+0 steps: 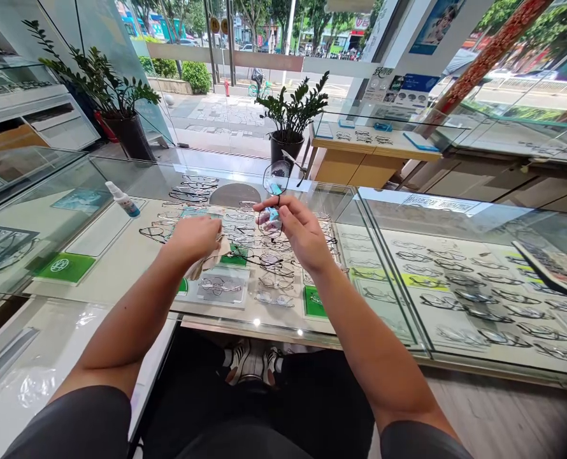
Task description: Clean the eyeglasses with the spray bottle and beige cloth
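Observation:
My right hand pinches a pair of thin-framed glasses, raised over the glass counter with one lens above the other. Bluish reflections show on the lenses. Closed around a beige cloth, my left hand is to the left of the glasses and apart from them. Beneath both hands, rows of eyeglass frames show in the glass display counter. A white spray bottle with a blue label stands on the counter at the left.
More frames fill the right display case. A mirror-like panel lies at the right edge. Behind the counter are two potted plants and a wooden table.

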Available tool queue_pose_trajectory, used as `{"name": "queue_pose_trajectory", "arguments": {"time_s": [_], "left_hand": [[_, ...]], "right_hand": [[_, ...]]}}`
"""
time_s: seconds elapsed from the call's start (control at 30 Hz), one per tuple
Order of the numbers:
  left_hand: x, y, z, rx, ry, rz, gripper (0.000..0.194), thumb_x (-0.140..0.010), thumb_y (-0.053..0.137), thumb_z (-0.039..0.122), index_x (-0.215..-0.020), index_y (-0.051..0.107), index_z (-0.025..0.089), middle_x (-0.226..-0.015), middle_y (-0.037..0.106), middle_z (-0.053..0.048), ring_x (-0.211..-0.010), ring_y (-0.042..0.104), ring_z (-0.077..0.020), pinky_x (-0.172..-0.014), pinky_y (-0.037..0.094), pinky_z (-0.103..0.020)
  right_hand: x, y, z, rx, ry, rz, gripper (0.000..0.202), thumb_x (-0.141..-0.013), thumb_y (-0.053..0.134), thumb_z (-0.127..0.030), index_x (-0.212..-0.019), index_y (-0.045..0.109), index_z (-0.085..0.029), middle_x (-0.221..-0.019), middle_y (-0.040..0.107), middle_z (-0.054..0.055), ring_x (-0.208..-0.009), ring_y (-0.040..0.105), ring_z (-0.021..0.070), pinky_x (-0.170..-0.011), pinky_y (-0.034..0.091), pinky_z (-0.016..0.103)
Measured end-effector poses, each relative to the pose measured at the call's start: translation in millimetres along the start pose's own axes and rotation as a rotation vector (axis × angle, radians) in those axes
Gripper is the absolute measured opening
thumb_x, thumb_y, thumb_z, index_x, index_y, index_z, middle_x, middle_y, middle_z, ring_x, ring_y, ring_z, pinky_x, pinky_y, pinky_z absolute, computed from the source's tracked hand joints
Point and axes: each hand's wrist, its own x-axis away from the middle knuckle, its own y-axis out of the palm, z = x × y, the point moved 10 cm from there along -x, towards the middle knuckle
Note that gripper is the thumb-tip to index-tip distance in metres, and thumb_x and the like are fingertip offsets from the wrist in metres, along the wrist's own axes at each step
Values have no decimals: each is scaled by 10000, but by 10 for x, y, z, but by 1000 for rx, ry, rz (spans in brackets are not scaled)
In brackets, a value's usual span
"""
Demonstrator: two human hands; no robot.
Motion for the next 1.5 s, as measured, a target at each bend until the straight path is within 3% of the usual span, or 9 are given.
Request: {"name": "queue_pose_trajectory", "arguments": {"time_s": [0.27,0.4,0.47,0.57,0.67,0.73,0.87,1.07,1.5], "left_hand": [[-126,45,34,2,-8,-16,373,-947,603,190,-1299,724,181,-1319,797,-175,-1201,746,-386,-825,527,-393],[-4,-118,-136,136,-4,-8,263,-884,657,270,-1117,771,229,-1128,833,-92,-1024,758,-325,-712,456,-352],[115,-242,-123,266,110,2,238,-855,680,338,-1045,780,235,-1025,827,-47,-896,737,-261,-682,438,-322],[334,-380,128,401,376,6,266,-850,672,363,-1039,808,234,-900,796,-16,-783,692,-193,-689,434,-290],[503,-309,534,440,588,-62,258,-878,656,329,-1047,832,245,-849,783,-8,-752,674,-174,-695,425,-286],[532,-229,760,388,635,-54,206,-905,651,306,-979,830,237,-848,788,-15,-756,670,-178,-696,405,-298],[461,-81,975,261,564,-13,163,-922,650,269,-846,784,216,-778,771,-30,-709,631,-194,-651,343,-327],[376,2,1048,207,489,48,150,-938,633,248,-869,762,215,-798,776,-60,-742,665,-233,-630,319,-338],[257,89,1133,147,374,127,267,-1043,576,288,-942,796,177,-974,820,-135,-917,767,-305,-727,468,-369]], "right_hand": [[3,8,-29,-37,-24,-9,244,-1099,633,-504,-1208,755,-324,-1268,784,46,-1076,736,233,-1021,596,474],[1,-10,-32,-56,-27,1,224,-1103,641,-489,-1204,762,-330,-1279,790,42,-1075,740,232,-998,596,471],[-1,-14,-39,-62,-32,2,225,-1104,642,-490,-1204,764,-329,-1280,794,41,-1076,744,231,-996,594,467],[-8,-9,-43,-67,-38,-5,222,-1112,636,-477,-1205,766,-323,-1277,797,41,-1093,748,224,-998,594,455],[-17,-10,-35,-71,-41,-5,226,-1113,633,-484,-1200,761,-318,-1266,801,43,-1109,752,224,-980,605,447],[-20,-12,-34,-68,-46,-3,231,-1113,632,-490,-1199,757,-316,-1262,802,44,-1110,754,222,-993,607,450],[-18,-26,-21,-31,-28,10,256,-1108,625,-514,-1206,746,-311,-1292,800,56,-1156,747,238,-1020,609,462],[-12,-21,-31,-16,-19,5,262,-1102,628,-527,-1207,739,-313,-1304,798,57,-1151,748,241,-1009,619,463],[-8,0,-66,11,-29,1,285,-1105,622,-545,-1206,743,-308,-1294,797,57,-1137,738,227,-1035,605,451]]}}
